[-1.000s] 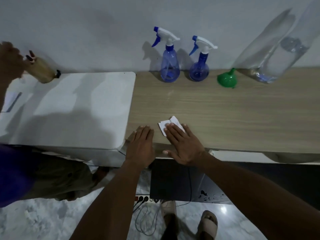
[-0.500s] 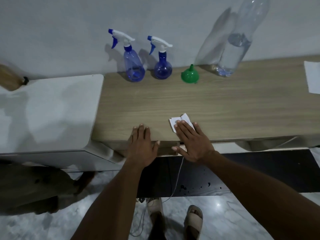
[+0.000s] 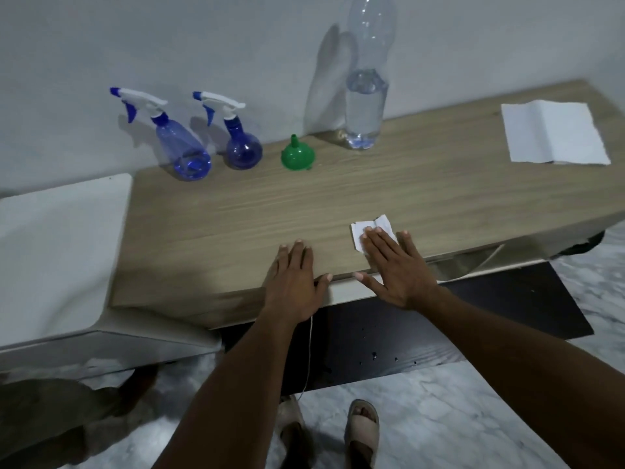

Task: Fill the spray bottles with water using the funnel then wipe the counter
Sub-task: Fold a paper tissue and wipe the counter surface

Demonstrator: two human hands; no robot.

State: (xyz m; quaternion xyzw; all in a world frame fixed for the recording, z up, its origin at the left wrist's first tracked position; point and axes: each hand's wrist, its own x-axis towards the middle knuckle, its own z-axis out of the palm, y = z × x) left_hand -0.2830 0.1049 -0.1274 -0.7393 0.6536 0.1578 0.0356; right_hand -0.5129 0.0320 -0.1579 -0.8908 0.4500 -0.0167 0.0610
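Note:
Two blue spray bottles with white trigger heads stand at the back of the wooden counter (image 3: 338, 198): a tall one (image 3: 184, 150) and a round one (image 3: 241, 147) to its right. A green funnel (image 3: 297, 156) sits mouth down beside them. Further right stands a tall clear water bottle (image 3: 366, 96), partly filled. My left hand (image 3: 295, 282) lies flat on the counter's front edge. My right hand (image 3: 397, 269) presses flat on a small folded white tissue (image 3: 363, 229) near the front edge.
A larger white paper towel (image 3: 554, 137) lies at the counter's far right. A white cabinet top (image 3: 54, 252) adjoins the counter on the left. Below are a dark panel (image 3: 439, 326), a marble floor and my sandalled feet.
The view has swung to the right, bringing the water bottle and the paper towel fully into sight. Both hands stay flat at the counter's front edge, the right one on the tissue.

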